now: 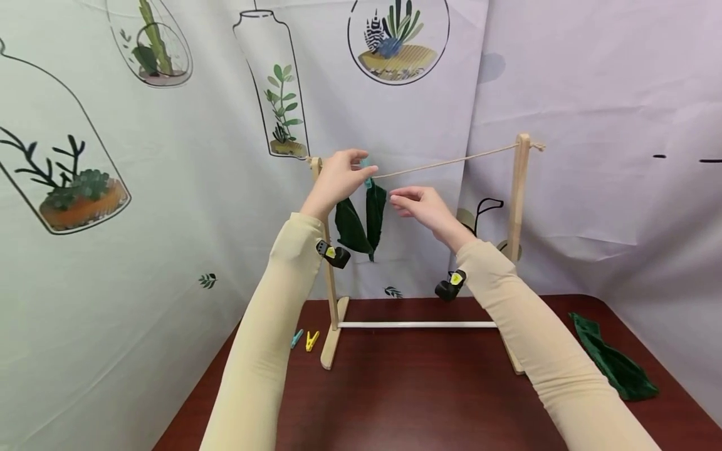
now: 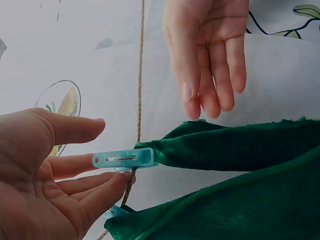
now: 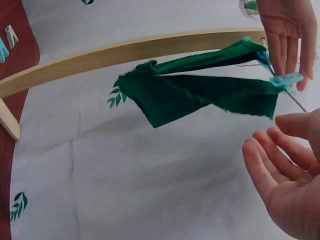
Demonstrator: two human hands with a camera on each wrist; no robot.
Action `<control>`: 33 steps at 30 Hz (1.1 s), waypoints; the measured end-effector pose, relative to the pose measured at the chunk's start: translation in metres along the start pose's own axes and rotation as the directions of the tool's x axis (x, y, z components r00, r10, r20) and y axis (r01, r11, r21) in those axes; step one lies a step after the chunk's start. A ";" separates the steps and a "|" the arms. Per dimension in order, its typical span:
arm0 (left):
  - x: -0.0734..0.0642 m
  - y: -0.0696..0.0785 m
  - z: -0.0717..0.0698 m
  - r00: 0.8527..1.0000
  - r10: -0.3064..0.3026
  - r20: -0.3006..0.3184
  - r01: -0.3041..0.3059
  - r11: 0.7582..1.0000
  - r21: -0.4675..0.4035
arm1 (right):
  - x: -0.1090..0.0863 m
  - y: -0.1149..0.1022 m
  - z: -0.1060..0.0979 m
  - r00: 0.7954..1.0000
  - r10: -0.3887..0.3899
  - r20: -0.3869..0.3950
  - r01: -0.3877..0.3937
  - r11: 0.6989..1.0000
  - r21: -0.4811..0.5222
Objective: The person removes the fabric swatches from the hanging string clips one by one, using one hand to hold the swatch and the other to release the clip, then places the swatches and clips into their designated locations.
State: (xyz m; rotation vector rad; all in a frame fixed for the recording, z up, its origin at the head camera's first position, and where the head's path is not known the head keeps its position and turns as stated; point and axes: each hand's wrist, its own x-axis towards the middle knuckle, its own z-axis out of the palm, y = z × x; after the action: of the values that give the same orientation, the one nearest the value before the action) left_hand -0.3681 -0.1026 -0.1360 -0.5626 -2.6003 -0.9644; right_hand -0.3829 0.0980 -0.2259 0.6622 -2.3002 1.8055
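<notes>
A dark green velvety cloth (image 1: 352,227) hangs from a twine line (image 1: 445,164), its two upper ends clipped by light blue clothespins. One clothespin (image 2: 125,158) grips the nearer end; the second clothespin (image 2: 116,212) shows farther along the twine, partly covered by fingers. My left hand (image 1: 342,178) is at the line, thumb lifted apart from the nearer clothespin and fingers extended behind it. Just right of the cloth, my right hand (image 1: 424,208) holds nothing, its fingers loosely bent and thumb apart from them in the right wrist view.
The line runs between two wooden posts, the right post (image 1: 519,194) taller in view, joined below by a white rod (image 1: 417,324). A yellow clothespin (image 1: 312,341) and a blue clothespin (image 1: 296,338) lie at left on the brown table (image 1: 406,394). Another green cloth (image 1: 612,360) lies at right.
</notes>
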 end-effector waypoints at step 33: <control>-0.015 -0.010 -0.003 0.983 0.135 -0.121 -0.145 0.986 -0.080 | 0.008 -0.011 0.028 0.996 0.051 -0.069 -0.042 0.991 0.126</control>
State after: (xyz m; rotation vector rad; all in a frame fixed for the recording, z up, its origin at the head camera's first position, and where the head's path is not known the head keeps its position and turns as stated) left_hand -0.3591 -0.1151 -0.1455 -0.6821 -2.3911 -1.0373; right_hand -0.3808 0.0676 -0.2205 0.5557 -2.1887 1.9731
